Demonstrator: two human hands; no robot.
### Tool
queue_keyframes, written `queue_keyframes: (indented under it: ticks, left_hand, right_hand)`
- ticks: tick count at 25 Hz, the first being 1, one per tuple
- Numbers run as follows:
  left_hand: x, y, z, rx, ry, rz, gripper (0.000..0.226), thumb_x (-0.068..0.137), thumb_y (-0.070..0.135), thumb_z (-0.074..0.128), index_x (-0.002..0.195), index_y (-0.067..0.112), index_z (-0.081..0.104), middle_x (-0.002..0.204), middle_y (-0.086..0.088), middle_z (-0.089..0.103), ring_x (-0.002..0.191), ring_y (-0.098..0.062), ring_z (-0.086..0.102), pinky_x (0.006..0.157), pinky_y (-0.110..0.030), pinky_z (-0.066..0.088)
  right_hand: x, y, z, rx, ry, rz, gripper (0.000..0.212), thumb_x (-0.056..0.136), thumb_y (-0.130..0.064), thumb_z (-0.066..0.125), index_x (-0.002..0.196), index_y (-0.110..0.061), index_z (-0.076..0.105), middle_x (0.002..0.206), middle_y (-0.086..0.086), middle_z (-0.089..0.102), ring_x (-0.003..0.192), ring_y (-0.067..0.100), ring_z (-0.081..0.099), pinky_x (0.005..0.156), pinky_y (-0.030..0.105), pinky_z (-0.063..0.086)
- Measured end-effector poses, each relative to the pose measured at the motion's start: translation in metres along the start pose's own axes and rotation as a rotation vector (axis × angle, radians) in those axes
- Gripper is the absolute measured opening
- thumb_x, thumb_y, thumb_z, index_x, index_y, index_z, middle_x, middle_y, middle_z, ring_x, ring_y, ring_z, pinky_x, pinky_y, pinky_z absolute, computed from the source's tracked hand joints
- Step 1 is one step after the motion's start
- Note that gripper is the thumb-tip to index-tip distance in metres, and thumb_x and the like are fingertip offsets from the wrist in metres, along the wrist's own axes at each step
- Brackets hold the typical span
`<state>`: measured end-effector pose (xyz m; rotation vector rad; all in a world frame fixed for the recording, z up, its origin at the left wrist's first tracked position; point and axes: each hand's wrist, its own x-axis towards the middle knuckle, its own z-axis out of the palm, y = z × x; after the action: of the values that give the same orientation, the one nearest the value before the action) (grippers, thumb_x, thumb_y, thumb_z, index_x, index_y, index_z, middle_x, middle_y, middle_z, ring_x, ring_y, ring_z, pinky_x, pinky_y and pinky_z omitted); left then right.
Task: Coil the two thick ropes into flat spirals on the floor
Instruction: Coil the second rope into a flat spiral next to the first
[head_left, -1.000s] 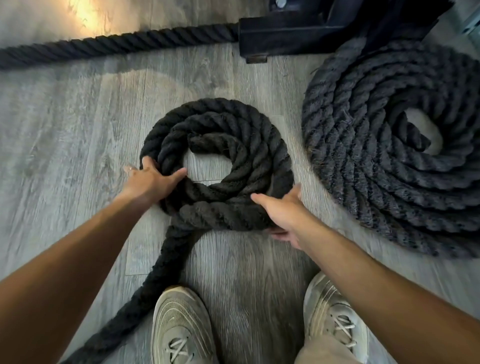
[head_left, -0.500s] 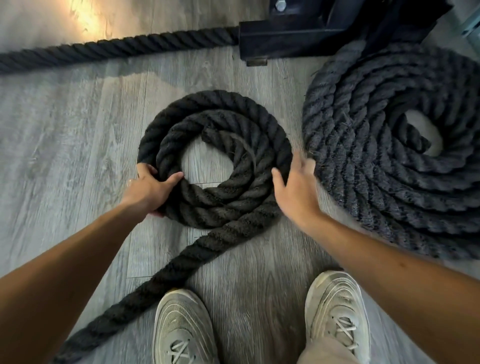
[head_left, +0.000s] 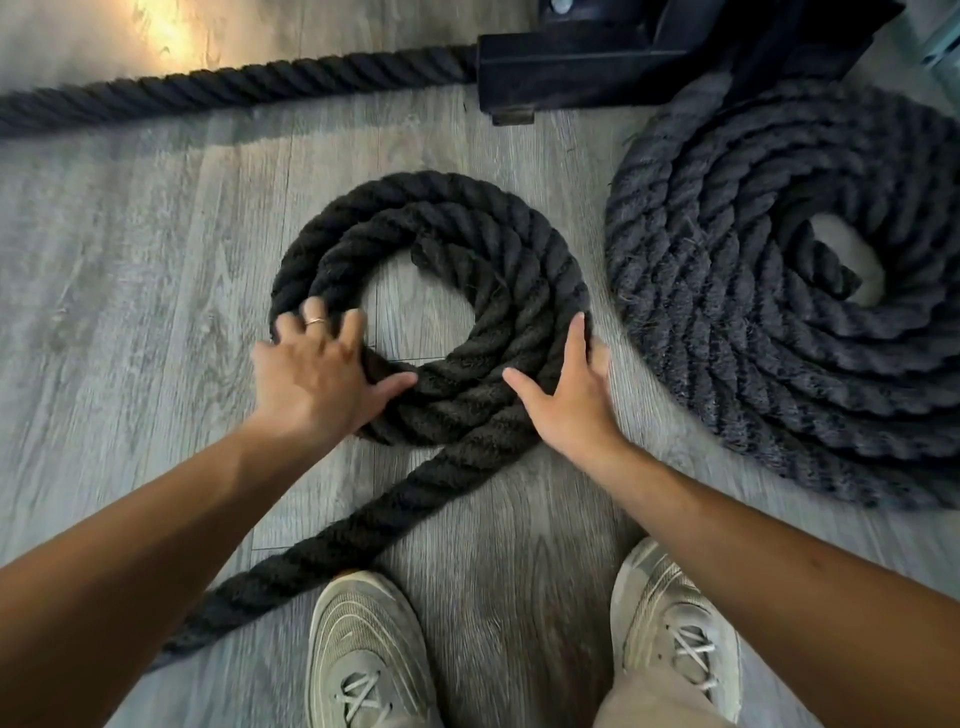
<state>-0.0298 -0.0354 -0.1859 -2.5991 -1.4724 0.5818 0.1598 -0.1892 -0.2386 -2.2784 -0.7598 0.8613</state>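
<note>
Rope coil (head_left: 457, 228), about two turns, lies flat on the grey plank floor (head_left: 130, 270) with its tail running toward the lower left past the left shoe (head_left: 363, 654). Left hand (head_left: 322, 374) lies palm-down on the coil's left arc, fingers (head_left: 314, 317) spread over the strands (ring on one), thumb along the near arc; nothing gripped. Right hand (head_left: 566, 395) lies flat against the coil's right outer edge, fingers extended, thumb on top. Finished coil (head_left: 779, 332) lies just right, apart.

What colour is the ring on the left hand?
Gold-toned, a thin band on the left hand; head view.
</note>
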Motion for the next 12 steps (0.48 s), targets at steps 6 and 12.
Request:
queue_keyframes:
  ticks: [6,12]
  left_hand:
    - [0.014,0.030,0.025,0.030,0.018,0.604,0.103,0.077,0.091,0.012,0.138,0.014,0.040,0.120,-0.006,0.060,0.109,-0.026,0.058,0.093,-0.043,0.045]
    - [-0.009,0.065,0.019,0.033,0.055,0.399,0.089,0.086,0.082,0.009,0.125,0.010,0.043,0.116,-0.007,0.060,0.105,-0.029,0.059,0.083,-0.045,0.044]
  right_hand:
    - [-0.015,-0.003,-0.006,0.078,0.086,0.144,0.105,0.088,-0.061,0.062,0.160,-0.021,-0.004,0.159,0.008,0.016,0.139,0.031,0.038,0.106,0.040,0.038]
    - [-0.056,-0.008,0.030,0.234,-0.039,0.276,0.105,0.085,-0.059,0.061,0.159,-0.024,-0.005,0.154,0.012,0.040,0.131,0.033,0.051,0.108,0.045,0.042]
